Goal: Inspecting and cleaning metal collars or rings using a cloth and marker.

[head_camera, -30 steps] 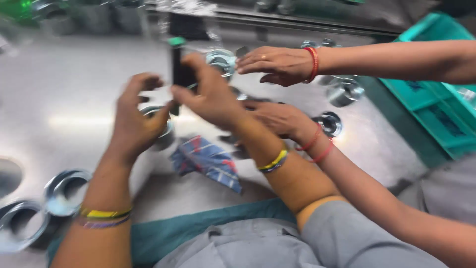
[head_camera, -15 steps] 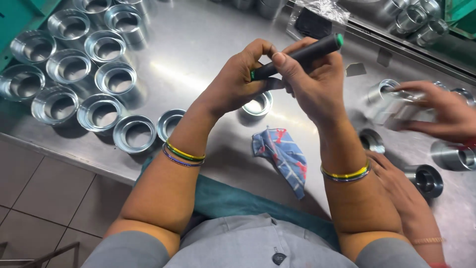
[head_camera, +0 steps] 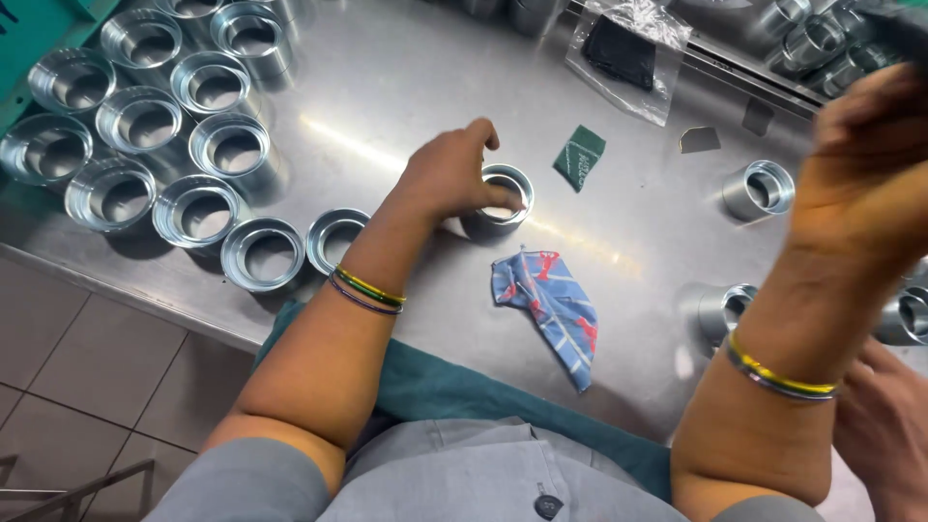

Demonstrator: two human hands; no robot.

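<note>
My left hand [head_camera: 452, 174] rests on the steel table [head_camera: 406, 87], its fingers closed around a short metal ring [head_camera: 507, 189] standing on the surface. My right hand [head_camera: 865, 184] is raised at the right, blurred by motion and closed in a fist. A dark marker [head_camera: 897, 27] sticks out above its fingers. A crumpled blue and red cloth [head_camera: 548, 307] lies on the table between my arms. A small green label [head_camera: 579, 156] lies just beyond the ring.
Several identical metal rings [head_camera: 198, 126] stand grouped at the left near the table edge, others [head_camera: 759, 188] sit at the right and top right. A clear plastic bag [head_camera: 630, 46] with a dark item lies at the back. Another person's hand [head_camera: 884, 425] shows at bottom right.
My hands have come apart. The left hand dropped from the marker to the ring on the table, and the right hand swung up and right with the marker.
</note>
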